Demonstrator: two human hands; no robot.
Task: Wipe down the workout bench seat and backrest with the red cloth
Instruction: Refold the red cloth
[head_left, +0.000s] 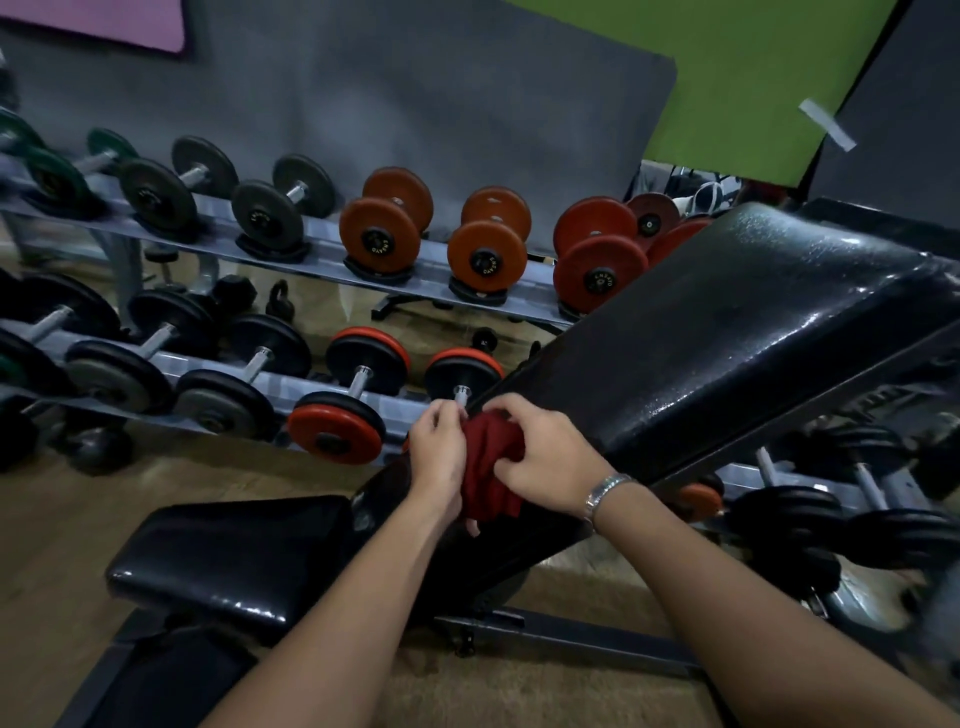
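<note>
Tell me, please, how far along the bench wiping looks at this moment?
Done: nothing clearly wiped. In hand: left hand and right hand bunch the red cloth at the backrest's lower end. Left: probably both backrest and seat.

A black padded workout bench stands on a brown floor (62, 519). Its flat seat (228, 556) lies low; its glossy backrest (727, 338) slopes upward from the seat. A bunched red cloth (485, 467) rests at the backrest's lower end, nearest the seat.
</note>
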